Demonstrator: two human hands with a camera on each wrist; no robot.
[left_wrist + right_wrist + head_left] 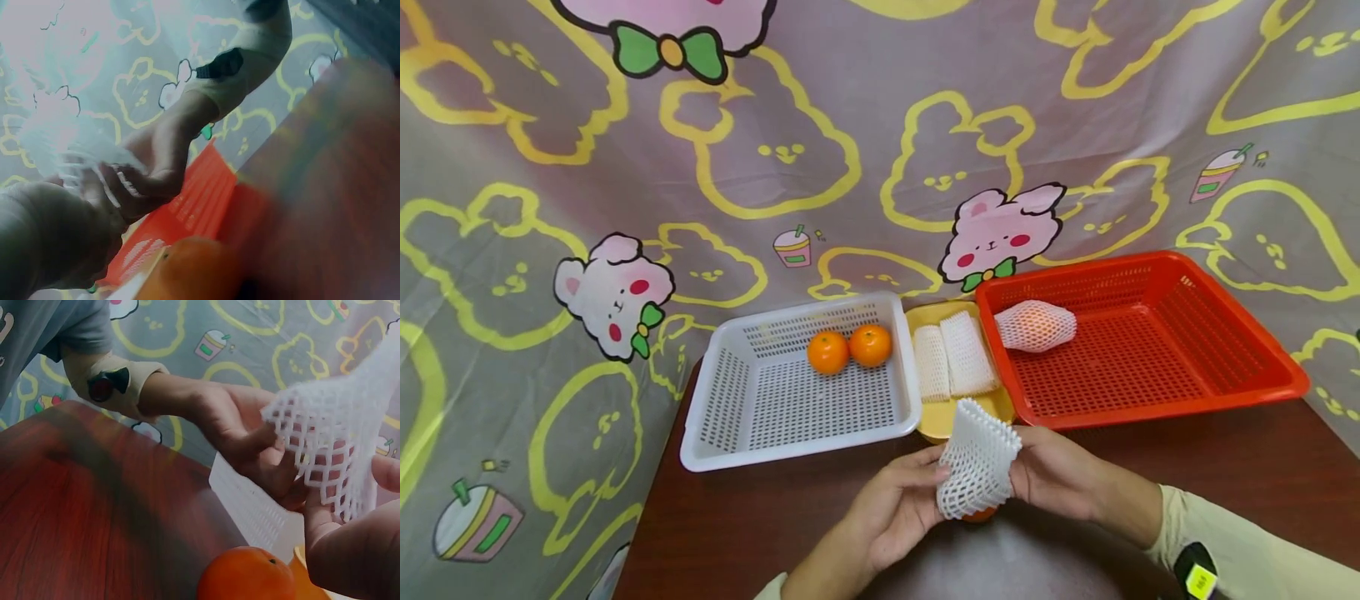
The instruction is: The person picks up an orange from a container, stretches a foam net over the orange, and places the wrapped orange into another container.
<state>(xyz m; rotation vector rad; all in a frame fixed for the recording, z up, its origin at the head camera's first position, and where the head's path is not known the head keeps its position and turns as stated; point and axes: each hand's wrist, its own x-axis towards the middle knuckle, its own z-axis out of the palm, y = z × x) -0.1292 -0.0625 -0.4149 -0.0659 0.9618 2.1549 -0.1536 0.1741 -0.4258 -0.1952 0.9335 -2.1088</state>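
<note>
A white foam fruit net [977, 467] is stretched between my two hands, its mesh spread wide at the lower end. My left hand [898, 504] grips its left edge, thumb on the near side. On the opposite edge, my right hand [1052, 471] holds the net, its fingers partly hidden behind the mesh. An orange [247, 575] sits on the table below the hands; the head view shows only a sliver of it under the net. In the right wrist view, fingers [284, 478] show through the mesh holes.
A white basket [797, 446] holding two oranges [850, 348] stands at the left. Beside it, a yellow tray [936, 417] contains folded foam nets [966, 354]. The red basket [1120, 412] at the right holds a netted fruit [1037, 325]. A patterned cloth hangs behind.
</note>
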